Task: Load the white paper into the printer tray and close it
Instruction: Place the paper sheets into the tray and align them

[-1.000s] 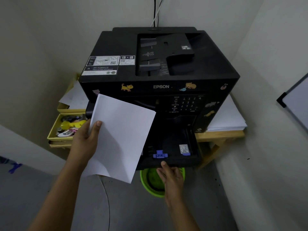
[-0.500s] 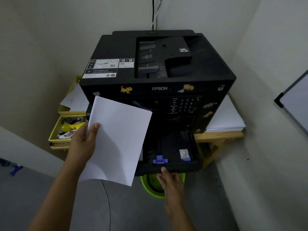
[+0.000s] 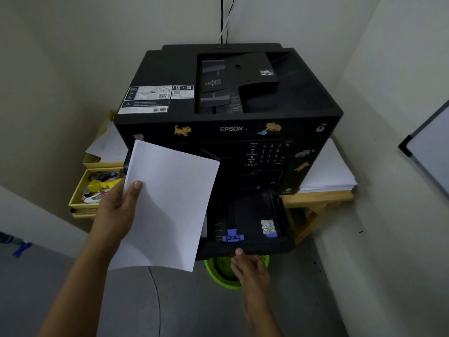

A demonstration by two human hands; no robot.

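Observation:
A black Epson printer point(image 3: 233, 98) stands on a wooden table. Its paper tray point(image 3: 252, 246) is pulled out at the bottom front, with a purple paper guide point(image 3: 232, 237) near its front edge and nothing white lying in the visible part. My left hand point(image 3: 116, 210) holds a sheet of white paper point(image 3: 170, 205) by its left edge, thumb on top, in front of the printer's left half and above the tray's left side. My right hand point(image 3: 250, 266) grips the tray's front lip, thumb on top and fingers underneath.
A stack of white paper point(image 3: 325, 173) lies on the wooden table point(image 3: 315, 198) right of the printer. Yellow drawers point(image 3: 80, 190) with small items stick out at the left. A green bucket point(image 3: 218, 273) sits on the floor under the tray. Walls close in on both sides.
The tray has slid further out of the printer under my right hand. My left hand has kept the sheet in about the same place.

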